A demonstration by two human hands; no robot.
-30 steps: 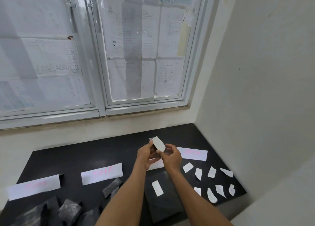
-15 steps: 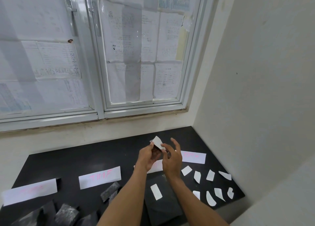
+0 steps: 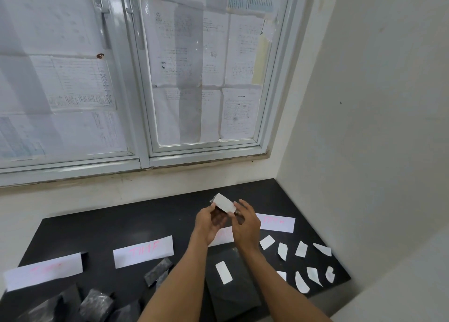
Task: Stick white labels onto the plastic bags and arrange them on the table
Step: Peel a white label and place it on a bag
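Above the middle of the black table [image 3: 136,227] my left hand [image 3: 207,223] holds a small dark plastic bag [image 3: 220,218] from below. A white label [image 3: 225,203] lies on the bag's upper face, and my right hand [image 3: 245,224] pinches the label's right end with its fingertips. Most of the bag is hidden by my hands. A labelled black bag [image 3: 230,285] lies flat on the table under my forearms, with a white sticker [image 3: 223,272] on it.
Several loose white labels [image 3: 301,248] lie at the table's right end. Paper strips with pink writing [image 3: 143,251] lie in a row across the table. Several dark bags [image 3: 97,304] are heaped at the front left. A window and a wall close the corner.
My right hand opened its fingers half a second ago and now has them back on the label's right end. The bag stays raised in my left hand.
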